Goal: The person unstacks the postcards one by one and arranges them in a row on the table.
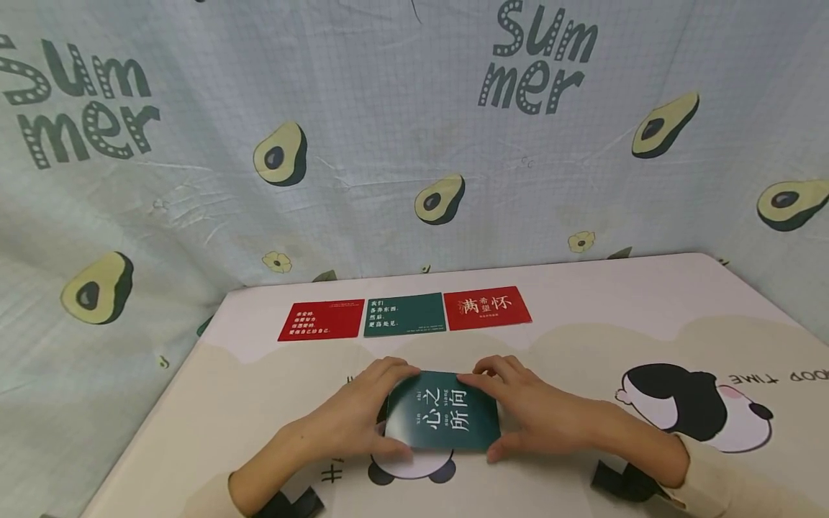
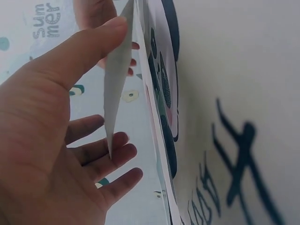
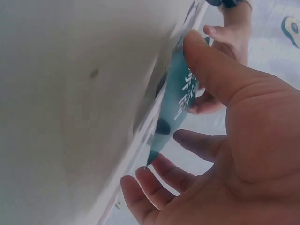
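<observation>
Both hands hold a dark teal card with white Chinese characters, low over the table in front of the person. My left hand grips it at the left end, its thumb by the near corner and its fingertips by the far one. At the opposite end my right hand holds it the same way. The left wrist view shows the card's pale underside beside the left thumb. Seen nearly edge-on in the right wrist view, the printed face lies between thumb and fingers.
Beyond the hands, three cards lie in a row: a red card, a green card and another red card. The table carries printed cartoon animals. A curtain with avocado prints hangs behind it.
</observation>
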A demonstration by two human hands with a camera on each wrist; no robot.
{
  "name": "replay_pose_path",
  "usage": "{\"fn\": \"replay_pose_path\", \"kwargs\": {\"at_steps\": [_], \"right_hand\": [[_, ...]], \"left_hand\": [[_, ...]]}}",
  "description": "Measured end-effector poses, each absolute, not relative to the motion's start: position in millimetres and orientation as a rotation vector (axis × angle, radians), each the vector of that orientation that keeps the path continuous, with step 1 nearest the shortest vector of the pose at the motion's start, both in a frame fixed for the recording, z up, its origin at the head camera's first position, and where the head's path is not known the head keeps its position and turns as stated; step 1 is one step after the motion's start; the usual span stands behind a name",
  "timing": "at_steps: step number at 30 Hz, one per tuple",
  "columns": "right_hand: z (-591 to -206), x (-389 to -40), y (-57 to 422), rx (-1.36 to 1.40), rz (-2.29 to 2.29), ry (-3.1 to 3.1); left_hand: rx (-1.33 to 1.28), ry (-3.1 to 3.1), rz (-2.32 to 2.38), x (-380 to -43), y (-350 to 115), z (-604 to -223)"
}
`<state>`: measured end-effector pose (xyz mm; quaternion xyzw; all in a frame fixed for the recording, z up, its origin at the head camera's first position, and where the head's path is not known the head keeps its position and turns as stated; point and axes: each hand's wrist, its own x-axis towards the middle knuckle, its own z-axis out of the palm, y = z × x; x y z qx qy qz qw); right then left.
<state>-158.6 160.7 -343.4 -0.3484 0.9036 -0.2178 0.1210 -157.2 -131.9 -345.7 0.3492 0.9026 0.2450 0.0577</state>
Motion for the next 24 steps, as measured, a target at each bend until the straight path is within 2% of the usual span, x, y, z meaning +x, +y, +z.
{"fn": "replay_pose_path", "kwargs": {"at_steps": [24], "right_hand": [[-318, -183, 179, -1.077, -0.676, 2.788]], "left_hand": [[1.103, 2.927, 0.728, -172, -118, -328]]}}
